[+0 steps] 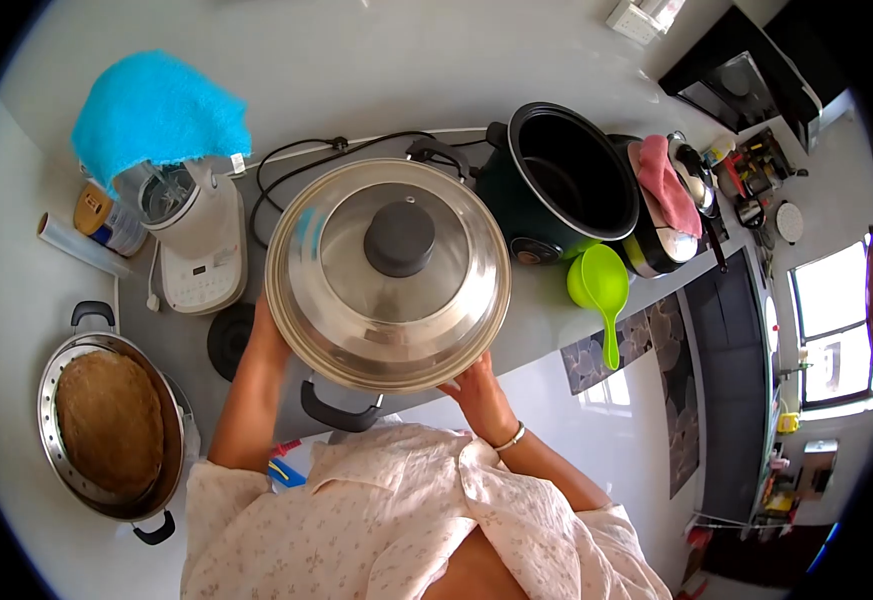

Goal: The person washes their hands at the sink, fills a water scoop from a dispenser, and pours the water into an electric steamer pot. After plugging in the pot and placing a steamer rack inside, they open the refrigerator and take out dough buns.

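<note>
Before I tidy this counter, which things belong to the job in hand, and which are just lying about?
In the job, seemingly:
lid
pot beneath it

Likely just lying about:
green scoop
blue cloth
pink cloth
open cooker

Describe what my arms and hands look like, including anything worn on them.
No glove shows on the left hand, which is partly hidden, or the right hand. The loose sleeves are short, pale cream, with a small, faint floral print. A narrow, pale bracelet circles the right wrist; none shows on the left.
</note>
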`<action>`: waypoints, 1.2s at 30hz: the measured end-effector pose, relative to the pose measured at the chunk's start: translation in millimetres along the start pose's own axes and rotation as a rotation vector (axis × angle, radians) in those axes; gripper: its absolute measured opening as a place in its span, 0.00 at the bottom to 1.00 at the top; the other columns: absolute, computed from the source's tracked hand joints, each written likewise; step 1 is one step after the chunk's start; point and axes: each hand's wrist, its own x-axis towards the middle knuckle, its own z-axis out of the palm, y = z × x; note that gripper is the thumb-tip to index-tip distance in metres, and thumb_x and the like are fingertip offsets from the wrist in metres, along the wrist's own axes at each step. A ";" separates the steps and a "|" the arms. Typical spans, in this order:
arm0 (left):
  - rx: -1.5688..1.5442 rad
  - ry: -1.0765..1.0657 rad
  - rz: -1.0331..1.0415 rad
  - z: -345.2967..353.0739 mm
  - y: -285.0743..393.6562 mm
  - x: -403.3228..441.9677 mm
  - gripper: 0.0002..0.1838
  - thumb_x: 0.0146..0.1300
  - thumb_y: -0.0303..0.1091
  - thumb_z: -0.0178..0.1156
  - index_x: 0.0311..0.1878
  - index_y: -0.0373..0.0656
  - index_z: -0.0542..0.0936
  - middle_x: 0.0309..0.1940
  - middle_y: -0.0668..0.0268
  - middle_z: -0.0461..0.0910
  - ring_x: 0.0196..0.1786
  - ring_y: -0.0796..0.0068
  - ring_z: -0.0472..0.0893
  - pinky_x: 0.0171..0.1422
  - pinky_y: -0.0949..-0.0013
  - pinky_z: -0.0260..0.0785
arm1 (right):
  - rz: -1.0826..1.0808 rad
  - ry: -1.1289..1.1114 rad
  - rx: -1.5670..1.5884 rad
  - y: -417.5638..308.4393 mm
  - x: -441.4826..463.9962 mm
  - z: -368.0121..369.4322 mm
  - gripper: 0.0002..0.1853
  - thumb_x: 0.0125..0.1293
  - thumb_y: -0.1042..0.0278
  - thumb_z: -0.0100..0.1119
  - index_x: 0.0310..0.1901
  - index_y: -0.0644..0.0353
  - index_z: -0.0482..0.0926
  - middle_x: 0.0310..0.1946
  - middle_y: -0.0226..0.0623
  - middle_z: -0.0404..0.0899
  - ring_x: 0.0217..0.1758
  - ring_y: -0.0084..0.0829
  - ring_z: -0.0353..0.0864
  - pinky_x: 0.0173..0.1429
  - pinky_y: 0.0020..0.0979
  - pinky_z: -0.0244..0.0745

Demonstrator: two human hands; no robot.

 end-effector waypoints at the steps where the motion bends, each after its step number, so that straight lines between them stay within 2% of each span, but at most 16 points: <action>1: -0.001 0.008 -0.001 -0.3 2.5 5.5 0.25 0.71 0.46 0.51 0.65 0.40 0.68 0.57 0.58 0.75 0.57 0.63 0.77 0.60 0.64 0.72 | 0.028 -0.012 -0.004 0.7 -1.1 2.0 0.37 0.74 0.47 0.43 0.75 0.40 0.33 0.75 0.34 0.47 0.74 0.41 0.55 0.71 0.49 0.59; 4: 0.040 -0.013 -0.021 -4.4 6.2 18.2 0.25 0.71 0.47 0.51 0.63 0.40 0.70 0.54 0.57 0.77 0.55 0.62 0.78 0.60 0.63 0.72 | 0.088 -0.048 -0.136 -7.5 -13.9 13.7 0.39 0.74 0.54 0.48 0.75 0.41 0.34 0.75 0.36 0.45 0.75 0.40 0.54 0.70 0.48 0.61; 6: -0.386 -0.014 -0.228 -11.8 0.3 22.6 0.26 0.70 0.50 0.50 0.62 0.40 0.71 0.52 0.57 0.78 0.53 0.62 0.79 0.59 0.62 0.72 | 0.097 -0.048 -0.104 -14.6 -14.5 8.5 0.37 0.73 0.61 0.50 0.75 0.45 0.38 0.73 0.39 0.52 0.73 0.38 0.59 0.66 0.43 0.67; 8: -0.419 0.052 -0.268 -6.1 6.1 20.4 0.27 0.70 0.52 0.49 0.62 0.40 0.71 0.53 0.56 0.77 0.54 0.61 0.78 0.59 0.62 0.72 | 0.174 -0.102 -0.281 -33.3 -16.1 -0.8 0.34 0.73 0.65 0.50 0.74 0.52 0.44 0.68 0.41 0.63 0.68 0.34 0.67 0.59 0.35 0.73; 9: -0.449 0.104 -0.317 -3.0 8.9 19.0 0.28 0.71 0.54 0.48 0.62 0.41 0.71 0.54 0.56 0.77 0.54 0.61 0.78 0.60 0.61 0.72 | 0.130 -0.022 -0.394 -34.9 -16.0 -9.0 0.26 0.72 0.65 0.53 0.68 0.60 0.62 0.53 0.40 0.79 0.54 0.30 0.80 0.50 0.29 0.77; 10: -0.454 0.109 -0.308 -2.5 10.7 18.1 0.28 0.71 0.54 0.48 0.62 0.41 0.71 0.54 0.56 0.77 0.54 0.61 0.78 0.60 0.61 0.72 | 0.161 0.118 -0.531 -40.4 -16.7 -19.7 0.15 0.70 0.65 0.56 0.53 0.64 0.77 0.38 0.35 0.83 0.40 0.24 0.83 0.40 0.24 0.77; 12: -0.439 0.064 -0.216 -2.7 14.1 16.7 0.30 0.71 0.56 0.46 0.63 0.40 0.71 0.56 0.56 0.76 0.56 0.60 0.77 0.61 0.60 0.70 | 0.050 0.275 -0.750 -70.8 -25.2 -13.0 0.10 0.68 0.67 0.59 0.42 0.65 0.81 0.28 0.31 0.82 0.30 0.20 0.80 0.33 0.21 0.74; 15: -0.440 0.111 -0.199 -12.8 9.5 11.3 0.30 0.72 0.55 0.43 0.64 0.40 0.70 0.58 0.57 0.75 0.61 0.63 0.74 0.67 0.60 0.63 | -0.322 0.304 -0.933 -99.9 -21.7 4.3 0.08 0.65 0.69 0.62 0.41 0.65 0.80 0.24 0.32 0.79 0.25 0.17 0.74 0.28 0.21 0.69; 19: -0.350 0.216 -0.094 -14.9 9.0 -12.1 0.29 0.73 0.54 0.43 0.63 0.39 0.71 0.59 0.60 0.75 0.64 0.66 0.71 0.70 0.62 0.58 | -0.703 0.014 -1.423 -159.4 3.4 86.0 0.18 0.58 0.65 0.68 0.49 0.59 0.79 0.40 0.41 0.81 0.35 0.38 0.81 0.36 0.32 0.76; 20: -0.346 0.193 -0.097 -13.1 12.1 -19.6 0.29 0.73 0.54 0.43 0.63 0.39 0.71 0.59 0.60 0.75 0.64 0.66 0.71 0.70 0.62 0.58 | -0.929 -0.046 -1.527 -163.2 20.3 95.2 0.24 0.56 0.60 0.69 0.54 0.57 0.77 0.46 0.43 0.79 0.40 0.44 0.81 0.41 0.37 0.77; 23: -0.320 0.247 -0.076 -12.3 11.0 -40.0 0.27 0.72 0.52 0.45 0.61 0.39 0.73 0.57 0.62 0.76 0.62 0.68 0.73 0.68 0.64 0.59 | -1.005 -0.106 -1.718 -168.5 53.0 125.8 0.31 0.57 0.49 0.66 0.61 0.50 0.73 0.54 0.44 0.74 0.49 0.45 0.79 0.51 0.39 0.76; 26: -0.299 0.271 -0.008 -12.2 9.6 -61.0 0.25 0.71 0.51 0.48 0.58 0.39 0.74 0.53 0.63 0.78 0.58 0.71 0.75 0.61 0.66 0.64 | -1.045 -0.101 -1.856 -156.2 81.2 129.1 0.29 0.58 0.42 0.61 0.59 0.44 0.74 0.49 0.41 0.75 0.45 0.40 0.80 0.45 0.37 0.76; 31: -0.263 0.310 -0.026 -21.7 2.3 -88.3 0.24 0.72 0.51 0.49 0.56 0.38 0.75 0.51 0.62 0.78 0.55 0.69 0.77 0.59 0.65 0.67 | -0.944 -0.149 -1.833 -160.8 96.7 130.6 0.20 0.61 0.48 0.59 0.50 0.49 0.77 0.44 0.42 0.76 0.38 0.40 0.80 0.39 0.36 0.77; 34: -0.260 0.306 -0.002 -25.0 8.5 -101.9 0.24 0.71 0.50 0.49 0.55 0.38 0.75 0.50 0.62 0.79 0.54 0.69 0.77 0.57 0.65 0.68 | -1.389 -0.187 -1.965 -183.1 111.7 129.7 0.17 0.61 0.49 0.60 0.48 0.46 0.78 0.42 0.39 0.77 0.38 0.38 0.81 0.38 0.36 0.78; 35: -0.249 0.332 0.014 -22.3 14.9 -106.7 0.23 0.71 0.49 0.50 0.54 0.38 0.75 0.48 0.61 0.79 0.52 0.68 0.78 0.57 0.65 0.68 | -1.576 -0.210 -1.723 -190.1 116.2 118.3 0.16 0.62 0.50 0.59 0.48 0.45 0.79 0.42 0.38 0.77 0.37 0.38 0.82 0.38 0.37 0.79; 36: -0.256 0.341 0.030 -20.6 20.4 -109.9 0.22 0.71 0.48 0.51 0.53 0.37 0.76 0.48 0.61 0.79 0.51 0.68 0.78 0.56 0.65 0.69 | -1.213 0.009 -1.747 -204.8 99.4 131.7 0.16 0.61 0.49 0.60 0.48 0.44 0.80 0.37 0.36 0.78 0.30 0.39 0.82 0.29 0.35 0.78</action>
